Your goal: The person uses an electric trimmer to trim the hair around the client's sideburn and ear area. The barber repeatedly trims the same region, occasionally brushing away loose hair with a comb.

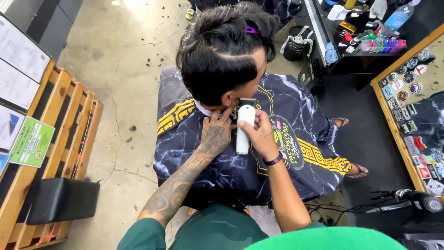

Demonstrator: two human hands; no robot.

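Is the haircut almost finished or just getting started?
Partway, it seems. Done: a purple clip pins the top hair up, and cut hair lies on the floor. In hand: the right hand holds a white clipper at the neck while the left hand steadies it. Left: the long top hair looks untouched.

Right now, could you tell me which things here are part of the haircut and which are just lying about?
In use:
white clipper in the right hand
left hand steadying the neck
marbled cape
purple hair clip

Lying about:
bottles on the counter
hair dryer
black basket
wooden pallet rack
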